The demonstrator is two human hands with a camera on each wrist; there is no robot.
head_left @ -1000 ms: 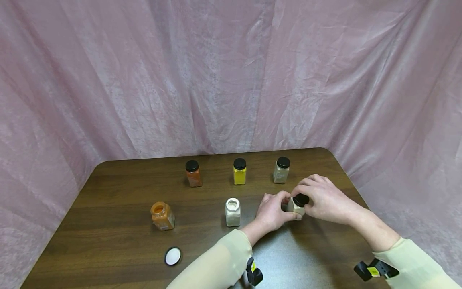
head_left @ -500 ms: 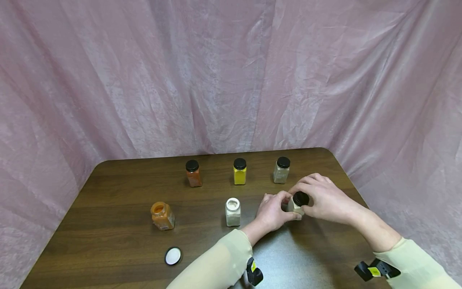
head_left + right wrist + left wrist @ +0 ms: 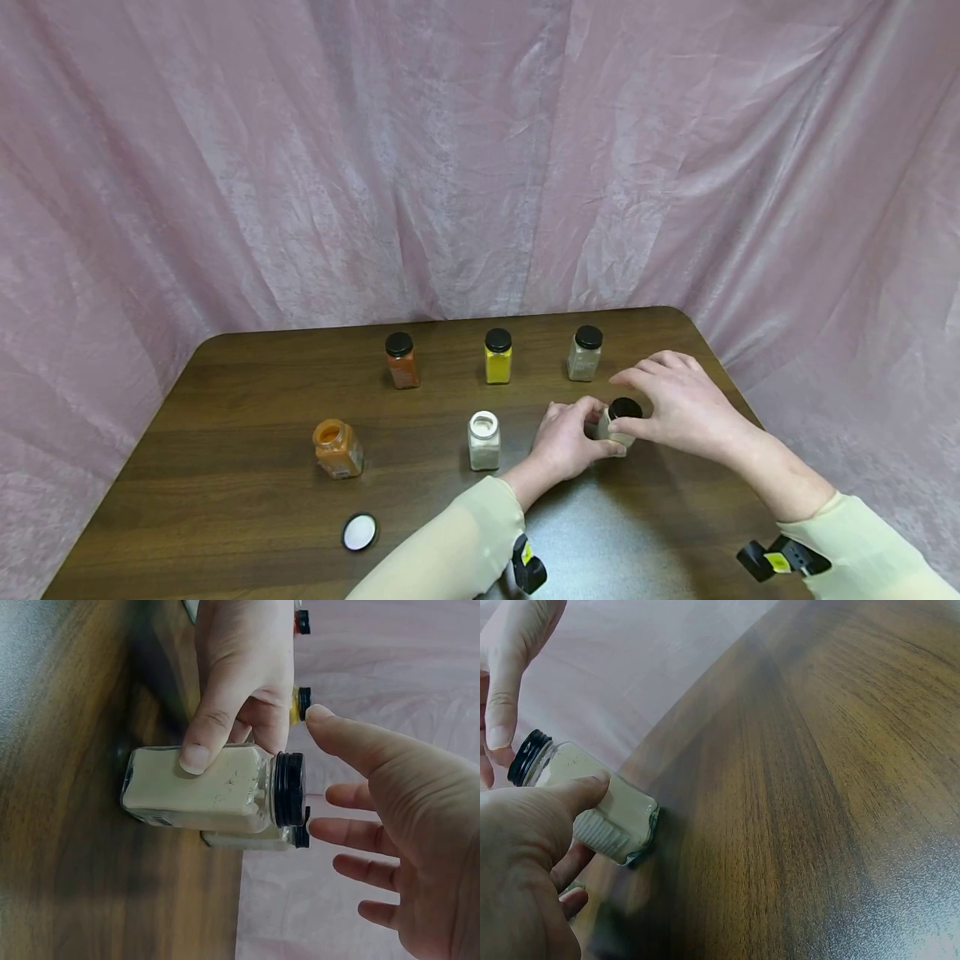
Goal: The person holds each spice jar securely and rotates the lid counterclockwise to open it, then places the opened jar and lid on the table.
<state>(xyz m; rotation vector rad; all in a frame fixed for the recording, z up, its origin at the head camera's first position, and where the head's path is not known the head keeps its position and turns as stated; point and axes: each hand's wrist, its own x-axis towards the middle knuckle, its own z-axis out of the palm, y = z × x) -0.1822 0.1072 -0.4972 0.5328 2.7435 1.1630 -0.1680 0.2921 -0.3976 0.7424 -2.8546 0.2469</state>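
Note:
A square glass spice jar [image 3: 202, 787] of cream-coloured powder, with a black screw lid [image 3: 290, 790], stands at the right of the table. My left hand [image 3: 568, 437] grips its body between thumb and fingers, the thumb lying across the near face in the left wrist view. My right hand [image 3: 686, 408] is held just beside and above the lid. Its thumb and fingers are spread, with a gap to the lid in the right wrist view. To the left of my left hand stands a lidless jar [image 3: 484, 450] of whitish powder.
An orange lidless jar [image 3: 341, 457] stands at the left, with an upturned lid [image 3: 360, 532] nearer the front. Along the back stand lidded jars: red-orange [image 3: 403, 371], yellow [image 3: 498, 365] and pale grey-green [image 3: 583, 362]. A pink curtain [image 3: 480, 167] hangs behind the table.
My right hand's fingers have come away from the black lid and spread, shifting slightly up and right. My left hand keeps its hold on the jar, which has stayed in place.

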